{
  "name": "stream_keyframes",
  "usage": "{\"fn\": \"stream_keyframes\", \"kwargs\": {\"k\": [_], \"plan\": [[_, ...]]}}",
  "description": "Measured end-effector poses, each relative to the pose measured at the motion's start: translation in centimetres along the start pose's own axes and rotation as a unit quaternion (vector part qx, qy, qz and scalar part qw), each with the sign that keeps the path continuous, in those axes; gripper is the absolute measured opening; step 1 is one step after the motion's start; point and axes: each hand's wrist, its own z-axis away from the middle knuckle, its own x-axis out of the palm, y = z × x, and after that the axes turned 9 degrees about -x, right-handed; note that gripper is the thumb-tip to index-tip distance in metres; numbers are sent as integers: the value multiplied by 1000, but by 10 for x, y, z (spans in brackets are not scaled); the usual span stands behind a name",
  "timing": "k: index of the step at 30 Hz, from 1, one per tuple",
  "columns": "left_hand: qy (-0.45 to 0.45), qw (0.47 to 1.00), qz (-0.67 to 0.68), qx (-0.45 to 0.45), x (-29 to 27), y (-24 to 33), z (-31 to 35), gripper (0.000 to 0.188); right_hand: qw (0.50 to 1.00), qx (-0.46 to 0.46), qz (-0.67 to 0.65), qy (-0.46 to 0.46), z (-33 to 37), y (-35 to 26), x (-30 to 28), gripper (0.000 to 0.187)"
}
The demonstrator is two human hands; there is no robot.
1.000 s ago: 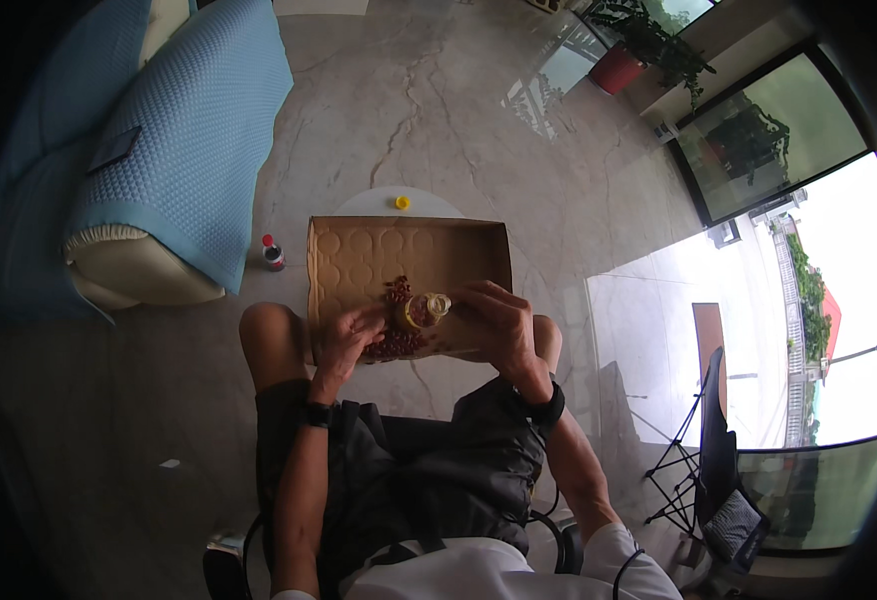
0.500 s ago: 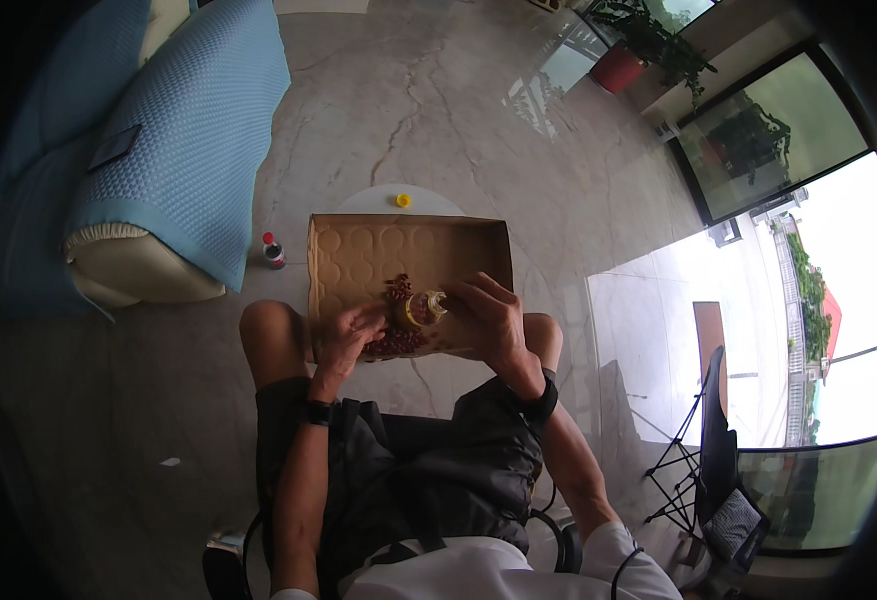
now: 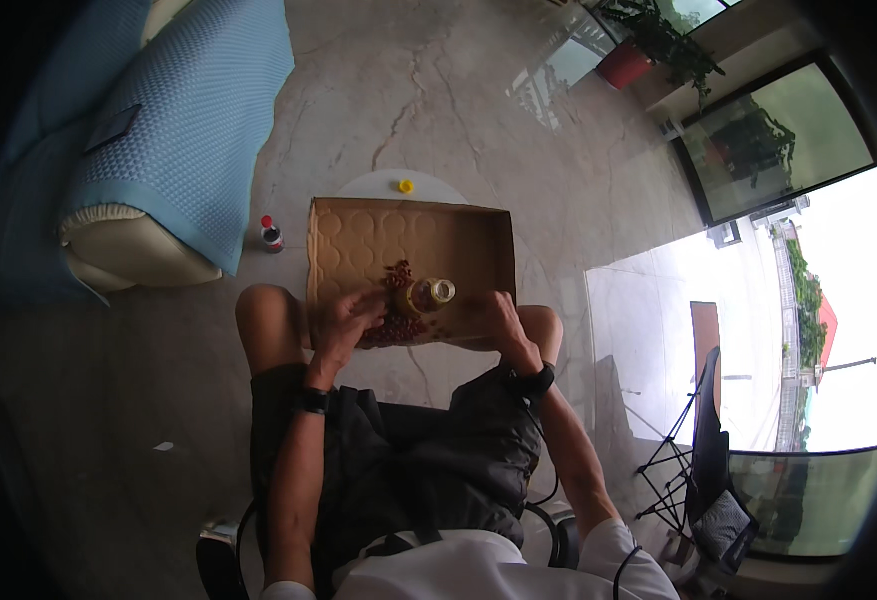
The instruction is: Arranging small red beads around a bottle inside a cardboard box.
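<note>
A shallow cardboard box (image 3: 349, 235) rests across my knees. In it a small clear bottle (image 3: 424, 296) stands uncapped, with dark red contents showing through its wall. Small dark red pieces (image 3: 395, 330), bean-like in size, lie in a loose pile round the bottle's left and near sides. My left hand (image 3: 349, 322) hovers at the pile's left edge, fingers stretched out and somewhat apart. To the right of the bottle, my right hand (image 3: 506, 325) is over the box with its fingers bent together; their tips are blurred, and anything between them is hidden.
Beyond the box a yellow cap (image 3: 407, 186) lies on a round white surface (image 3: 369, 184). A dark bottle with a red cap (image 3: 273, 238) stands on the floor at left, beside a sofa under a blue cover (image 3: 189, 120). A folding chair (image 3: 714, 450) is at right.
My right hand has drawn back rightward from the bottle's mouth, leaving the opening in plain view. My left hand stays near the pile. The whole view has shifted slightly.
</note>
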Motion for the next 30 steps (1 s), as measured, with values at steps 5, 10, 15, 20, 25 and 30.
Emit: {"fn": "stream_keyframes", "kwargs": {"k": [5, 10, 15, 20, 25, 30], "plan": [[19, 999, -17, 30, -6, -1, 4, 40, 994, 62, 44, -79, -2, 6, 52, 32], [13, 999, -29, 27, 9, 4, -1, 40, 989, 57, 132, -18, 5, 54, 99, 21], [31, 999, -43, 12, -6, -5, 4, 41, 993, 45, 88, -66, -6, 35, 102, 12], [17, 999, -39, 16, -3, -8, -1, 42, 995, 33, 58, -74, -7, 42, 90, 15], [18, 999, -31, 11, -5, -10, -2, 46, 996, -15, 68, -58, -10, 19, 64, 30], [-27, 999, 17, 40, -4, -4, 2, 53, 991, 20, -69, 116, -16, -44, -8, 25]]}}
